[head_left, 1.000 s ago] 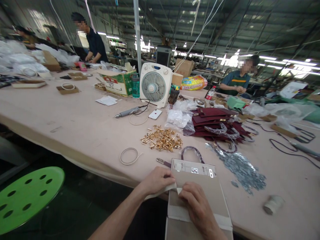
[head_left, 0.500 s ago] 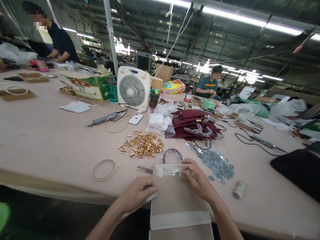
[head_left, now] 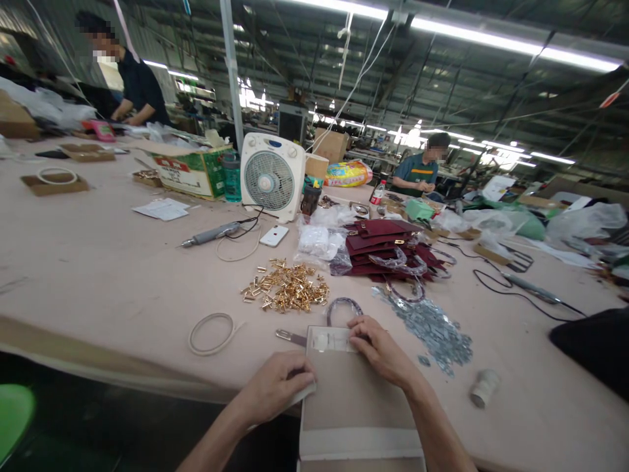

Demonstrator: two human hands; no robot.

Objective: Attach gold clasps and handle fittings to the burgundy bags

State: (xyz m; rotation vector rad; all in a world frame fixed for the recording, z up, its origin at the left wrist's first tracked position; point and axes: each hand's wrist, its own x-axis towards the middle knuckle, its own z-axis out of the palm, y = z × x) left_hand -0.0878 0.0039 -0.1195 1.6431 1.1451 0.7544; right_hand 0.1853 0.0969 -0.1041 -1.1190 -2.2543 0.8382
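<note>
A beige bag panel (head_left: 361, 387), its inner face up, lies over the table's front edge, with a pale reinforcement strip (head_left: 329, 339) along its top. A plastic-wrapped handle (head_left: 344, 305) loops out beyond its far end, and a strap with a metal buckle (head_left: 289, 336) sticks out left. My left hand (head_left: 278, 387) is closed at the panel's left side, thumb and fingers gripping a pale edge piece there. My right hand (head_left: 381, 347) has curled fingers on the top strip near the right corner; its fingertips hide what lies under them.
Gold fasteners (head_left: 287, 288) and silvery metal plates (head_left: 435, 328) lie in piles beyond the panel. Maroon bag pieces (head_left: 383, 246) are stacked behind, near a fan (head_left: 272, 176) and a phone (head_left: 274, 235). A grey electric screwdriver (head_left: 211, 234), coiled strip (head_left: 212, 333) and thread spool (head_left: 485, 388) lie around.
The whole view has shifted slightly, moving things right in the picture. My right hand has slid left along the top strip. My left hand stays at the panel's left edge.
</note>
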